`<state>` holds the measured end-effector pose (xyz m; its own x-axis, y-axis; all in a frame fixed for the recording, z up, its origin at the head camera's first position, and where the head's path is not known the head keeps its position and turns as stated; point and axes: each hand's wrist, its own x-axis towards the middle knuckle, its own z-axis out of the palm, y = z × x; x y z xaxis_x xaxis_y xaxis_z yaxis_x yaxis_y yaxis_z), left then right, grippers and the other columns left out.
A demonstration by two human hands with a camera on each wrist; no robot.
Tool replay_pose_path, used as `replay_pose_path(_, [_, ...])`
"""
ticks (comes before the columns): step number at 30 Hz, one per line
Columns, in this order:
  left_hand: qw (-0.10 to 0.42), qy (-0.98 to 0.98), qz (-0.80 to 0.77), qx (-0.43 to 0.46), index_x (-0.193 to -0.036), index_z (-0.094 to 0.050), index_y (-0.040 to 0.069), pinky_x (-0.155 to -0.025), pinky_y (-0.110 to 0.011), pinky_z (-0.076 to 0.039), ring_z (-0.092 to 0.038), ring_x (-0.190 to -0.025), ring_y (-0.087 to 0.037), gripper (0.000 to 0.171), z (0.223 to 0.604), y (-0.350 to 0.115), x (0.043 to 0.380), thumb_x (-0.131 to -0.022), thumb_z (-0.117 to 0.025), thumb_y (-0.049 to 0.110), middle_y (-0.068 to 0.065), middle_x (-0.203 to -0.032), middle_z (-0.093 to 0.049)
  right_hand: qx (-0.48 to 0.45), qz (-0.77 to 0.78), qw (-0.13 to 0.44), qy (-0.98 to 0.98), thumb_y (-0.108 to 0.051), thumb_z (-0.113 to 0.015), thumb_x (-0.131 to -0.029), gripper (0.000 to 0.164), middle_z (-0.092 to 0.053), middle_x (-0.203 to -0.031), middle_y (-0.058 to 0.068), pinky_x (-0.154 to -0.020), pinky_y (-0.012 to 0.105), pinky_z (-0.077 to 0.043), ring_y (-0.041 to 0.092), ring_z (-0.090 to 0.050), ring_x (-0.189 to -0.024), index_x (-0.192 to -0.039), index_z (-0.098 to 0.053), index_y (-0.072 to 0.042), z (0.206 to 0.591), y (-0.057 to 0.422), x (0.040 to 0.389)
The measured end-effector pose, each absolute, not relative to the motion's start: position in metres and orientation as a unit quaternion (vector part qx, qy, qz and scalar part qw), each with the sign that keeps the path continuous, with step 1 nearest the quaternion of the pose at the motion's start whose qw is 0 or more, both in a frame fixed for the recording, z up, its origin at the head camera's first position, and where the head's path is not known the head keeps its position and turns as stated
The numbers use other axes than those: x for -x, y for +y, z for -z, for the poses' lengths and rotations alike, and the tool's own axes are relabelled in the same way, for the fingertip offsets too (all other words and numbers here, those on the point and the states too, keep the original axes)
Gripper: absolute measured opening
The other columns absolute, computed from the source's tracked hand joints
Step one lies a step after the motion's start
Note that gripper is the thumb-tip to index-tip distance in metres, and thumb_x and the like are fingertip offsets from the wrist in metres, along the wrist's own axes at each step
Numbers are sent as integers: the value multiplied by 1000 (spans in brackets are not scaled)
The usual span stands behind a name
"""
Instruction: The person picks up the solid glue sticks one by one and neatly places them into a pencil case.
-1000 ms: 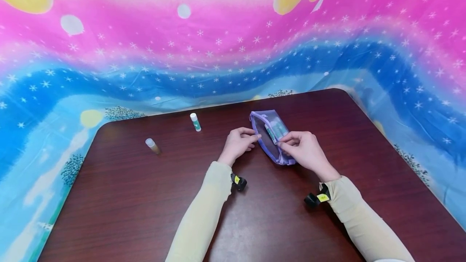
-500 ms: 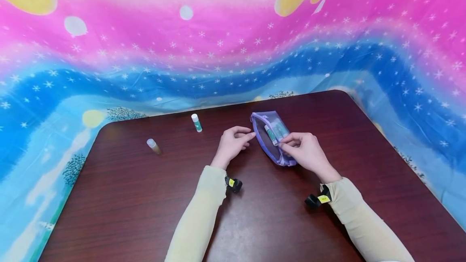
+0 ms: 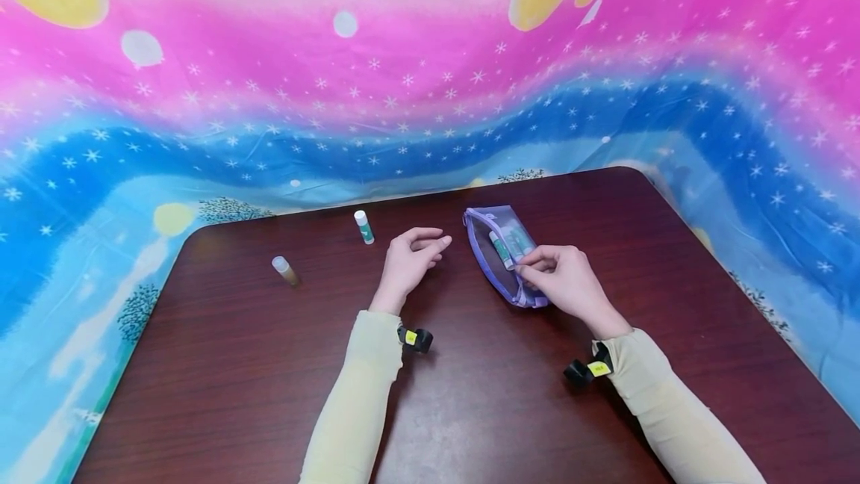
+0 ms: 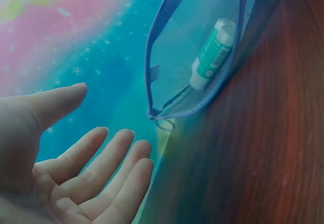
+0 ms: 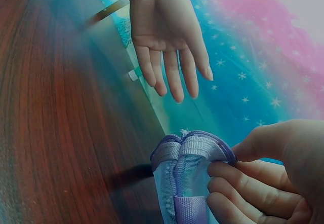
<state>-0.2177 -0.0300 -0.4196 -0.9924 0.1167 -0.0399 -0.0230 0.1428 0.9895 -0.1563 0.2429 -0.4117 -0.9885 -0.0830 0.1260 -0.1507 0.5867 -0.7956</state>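
Short of the pouch, closest to the wearer, two pale fabric sleeves (image 3: 672,402) reach in over the counter (image 3: 470,409), a dark red-brown surface with a wood-grain look and a soft sheen. Just right of the pouch is the right hand (image 3: 561,278), thumb and fingers pinching the edge of its mouth. To hold it open well, that pinch should be firm yet light, the rim lifted only slightly, since so limp a wall would probably fold inward under a hard pull. The pouch (image 3: 490,273) itself rests on the counter, mouth gaping: sheer mesh walls, purple binding, a ribbed webbing tab (image 5: 191,211) at one end. Inside it a glue stick (image 4: 212,57) lies slanted, a smooth cylinder with white ends and a green label; other greenish shapes show through the mesh, too vague to count.

Left of the pouch and apart from it hangs the left hand (image 3: 411,264), thumb spread from loosely extended fingers, holding nothing. Any approach should clear the bound edge, so the soft mouth isn't pushed flat.

Well left of the pouch, a brownish stick (image 3: 285,270) with a translucent cap appears upright; farther off, between it and the pouch, a white-capped green stick (image 3: 364,228) seems upright too. Behind the pouch hangs a lightly creased printed cloth (image 3: 403,58), pink and blue with snowflakes.
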Motion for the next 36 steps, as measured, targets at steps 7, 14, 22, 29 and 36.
replay_pose_path(7, [40,754,-655,-27,-127,-70,8,-90,-37,-56,-70,-106,-35,44,418,-43,217,-91,-80,32,-7,-108,-75,-64,-450,36,-890,-13,-77,-92,8,-75,-82,1,-62,30,-58,17,-70,-73,-98,-78,-8,412,243,156])
replay_pose_path(14, [13,746,-666,-18,-128,-70,7,-94,-39,-55,-69,-110,-29,44,417,-56,216,-92,-79,30,-7,-115,-73,-66,-452,38,-889,-12,-77,-92,7,-75,-81,1,-61,30,-58,17,-70,-72,-98,-78,-8,412,243,156])
replay_pose_path(22, [-43,735,-677,-1,-128,-70,10,-97,-38,-52,-66,-114,-19,42,415,-72,219,-91,-80,29,-9,-122,-71,-66,-454,39,-888,-13,-77,-91,8,-75,-82,1,-62,30,-58,17,-70,-73,-98,-79,-8,412,242,156])
replay_pose_path(29, [-82,717,-691,23,-128,-71,12,-97,-35,-52,-66,-113,-16,43,412,-90,221,-91,-81,31,-9,-120,-72,-66,-451,39,-889,-13,-77,-91,8,-75,-82,1,-62,30,-58,17,-70,-73,-98,-79,-9,413,242,157])
replay_pose_path(36, [-115,687,-716,45,-130,-69,7,-97,-42,-53,-69,-107,-18,45,410,-106,222,-91,-80,28,-9,-118,-72,-66,-454,41,-887,-12,-77,-91,6,-74,-80,0,-60,30,-57,17,-70,-72,-97,-79,-9,412,241,157])
